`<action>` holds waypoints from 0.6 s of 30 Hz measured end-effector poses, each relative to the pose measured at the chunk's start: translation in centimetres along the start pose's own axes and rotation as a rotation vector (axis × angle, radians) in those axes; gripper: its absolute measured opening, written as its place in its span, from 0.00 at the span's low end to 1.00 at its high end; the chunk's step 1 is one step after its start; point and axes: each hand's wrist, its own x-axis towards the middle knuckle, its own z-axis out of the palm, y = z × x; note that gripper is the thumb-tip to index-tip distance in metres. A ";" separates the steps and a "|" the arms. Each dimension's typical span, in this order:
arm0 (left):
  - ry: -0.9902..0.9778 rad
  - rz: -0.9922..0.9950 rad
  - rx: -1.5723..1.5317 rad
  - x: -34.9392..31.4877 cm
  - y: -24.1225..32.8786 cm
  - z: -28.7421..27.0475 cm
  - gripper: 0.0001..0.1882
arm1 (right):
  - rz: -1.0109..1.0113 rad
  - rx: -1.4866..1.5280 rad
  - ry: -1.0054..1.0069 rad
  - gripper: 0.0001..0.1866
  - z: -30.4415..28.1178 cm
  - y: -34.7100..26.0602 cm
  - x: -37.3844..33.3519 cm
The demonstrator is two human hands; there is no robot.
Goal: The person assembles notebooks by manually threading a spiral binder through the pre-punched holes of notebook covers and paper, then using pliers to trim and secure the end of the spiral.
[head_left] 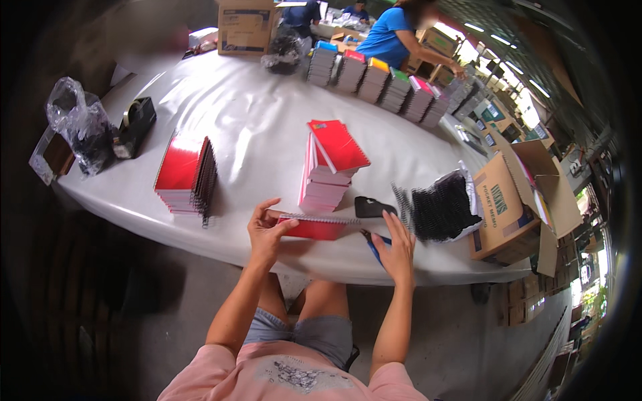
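Observation:
A red-covered notebook (313,229) with a wire spiral along its upper edge is tilted up at the table's near edge. My left hand (265,230) grips its left end between thumb and fingers. Off the notebook's right end is my right hand (400,250), its fingers stretched forward and its thumb among the handles of blue-handled pliers (374,248). The pliers' jaws point at the end of the spiral; the palm hides part of the handles. A flat black piece (374,208) lies just beyond the right fingertips.
Stacks of red notebooks stand ahead (328,167) and left (180,174). Black spiral coils (445,207) lie right, beside an open cardboard box (505,207). A tape dispenser (136,127) and plastic bag (83,130) sit far left. Across the table, a person in blue (391,37) stands behind notebook stacks (371,80).

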 end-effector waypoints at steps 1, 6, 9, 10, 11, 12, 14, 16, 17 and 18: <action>0.004 -0.054 0.001 -0.6 0.2 0.0 0.23 | 0.124 -0.135 -0.110 0.27 0.3 -0.5 -1.3; -0.067 -0.198 0.130 -1.7 -0.3 1.0 0.12 | -0.030 -0.271 0.142 0.23 3.9 2.1 -4.3; -0.036 -0.113 0.066 -2.3 -0.9 1.3 0.12 | 0.114 0.026 0.101 0.21 2.8 -0.5 -4.8; -0.022 -0.107 0.062 -2.5 -1.0 1.2 0.12 | 0.100 0.025 0.092 0.21 2.4 -2.3 -5.1; -0.038 -0.047 0.085 -2.6 -1.2 1.3 0.12 | 0.051 0.135 0.202 0.20 1.9 -4.5 -5.6; -0.059 0.011 0.112 -2.6 -1.4 1.5 0.12 | 0.007 0.247 0.312 0.18 1.6 -6.4 -5.9; -0.068 0.064 0.131 -2.6 -1.5 1.7 0.11 | -0.100 0.158 0.244 0.19 1.1 -9.5 -6.3; -0.090 0.109 0.155 -2.7 -1.3 1.9 0.11 | -0.122 0.078 0.224 0.18 1.2 -11.1 -6.2; -0.105 0.161 0.198 -2.7 -1.2 1.9 0.09 | -0.126 0.069 0.207 0.18 1.3 -11.5 -6.0; -0.117 0.223 0.236 -2.5 -0.9 2.1 0.08 | -0.140 0.057 0.193 0.18 1.2 -11.7 -5.7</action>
